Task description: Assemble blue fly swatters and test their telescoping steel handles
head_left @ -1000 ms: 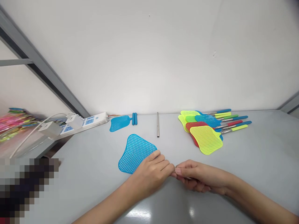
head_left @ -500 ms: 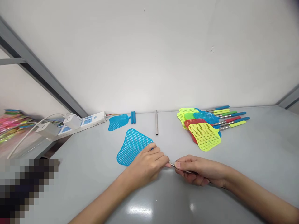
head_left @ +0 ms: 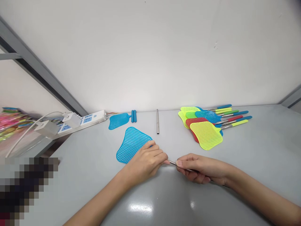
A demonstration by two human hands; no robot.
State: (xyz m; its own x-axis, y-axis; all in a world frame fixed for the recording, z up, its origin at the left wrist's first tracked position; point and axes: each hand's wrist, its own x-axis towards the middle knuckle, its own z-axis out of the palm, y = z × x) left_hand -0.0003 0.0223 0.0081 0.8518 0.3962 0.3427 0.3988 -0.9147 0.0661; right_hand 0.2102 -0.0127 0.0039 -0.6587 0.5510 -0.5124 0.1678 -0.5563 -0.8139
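Observation:
My left hand (head_left: 148, 159) is closed round the neck of a blue fly swatter head (head_left: 133, 144), whose perforated blade sticks out beyond the fingers to the upper left. A thin metal rod (head_left: 173, 163) runs from under those fingers into my right hand (head_left: 197, 169). Thumb and fingers of the right hand are wrapped round this rod. Both hands are just above the grey table, and the join between rod and swatter head is hidden by the left fingers.
Behind the hands lie another metal rod (head_left: 157, 122), a second blue swatter head (head_left: 118, 121) and two blue handle sleeves (head_left: 134, 116). Several assembled fly swatters (head_left: 207, 135) are piled at the right. A power strip (head_left: 94, 117) with plugs and cables runs along the left edge.
A little more of the rod shows between my hands, which are slightly farther apart. The whole view has shifted a bit. Both grips stay closed.

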